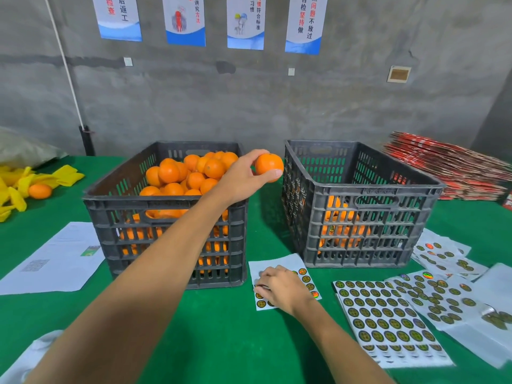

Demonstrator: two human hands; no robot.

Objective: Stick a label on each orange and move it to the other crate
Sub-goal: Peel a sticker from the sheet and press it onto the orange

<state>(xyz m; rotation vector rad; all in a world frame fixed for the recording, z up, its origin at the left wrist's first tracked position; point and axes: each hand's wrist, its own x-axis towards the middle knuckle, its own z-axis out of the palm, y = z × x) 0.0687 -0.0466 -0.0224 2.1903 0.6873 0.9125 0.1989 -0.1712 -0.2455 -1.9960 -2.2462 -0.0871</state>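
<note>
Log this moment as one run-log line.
left hand: holds orange between crates | right hand: on label sheet | label: not visible

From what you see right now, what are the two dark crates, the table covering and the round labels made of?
Left crate and right crate: apparently moulded plastic, matte dark grey, judging by slotted walls and ribbed rims. Table covering: looks like green felt or cloth, dull, no shine. Labels on the sticker sheet: probably foil or holographic film on pale glossy backing paper; some glint rainbow colours.
</note>
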